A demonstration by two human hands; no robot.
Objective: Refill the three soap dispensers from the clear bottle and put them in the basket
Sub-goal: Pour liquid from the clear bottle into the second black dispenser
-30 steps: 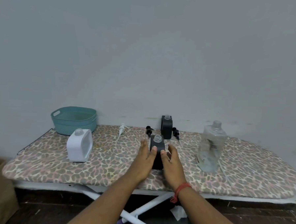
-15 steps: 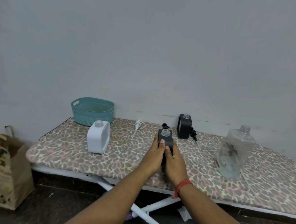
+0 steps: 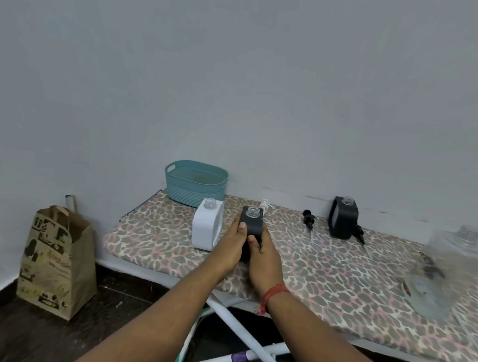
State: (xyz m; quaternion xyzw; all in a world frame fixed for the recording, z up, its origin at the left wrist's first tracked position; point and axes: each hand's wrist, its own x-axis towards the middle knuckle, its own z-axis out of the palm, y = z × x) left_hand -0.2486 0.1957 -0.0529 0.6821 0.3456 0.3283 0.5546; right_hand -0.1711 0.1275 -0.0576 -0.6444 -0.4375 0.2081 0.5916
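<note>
Black dispenser [image 3: 251, 228]: uncapped, upright, above the ironing board [image 3: 324, 271], fingers of left hand [image 3: 236, 243] and right hand [image 3: 262, 251] curled round it. Fill level apparently unreadable. Risk: tilting spills contents.

Both arms outstretched, left hand [image 3: 233, 242] and right hand [image 3: 264, 254] together, fingers curled.

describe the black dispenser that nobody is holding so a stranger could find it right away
Start at the leopard-print ironing board against the grey wall and look along its far edge, toward the right. There a black soap dispenser stands upright with an open clear neck and no pump, a loose black pump lying to its left. Unlike the other black dispenser, no hand touches it.
</note>
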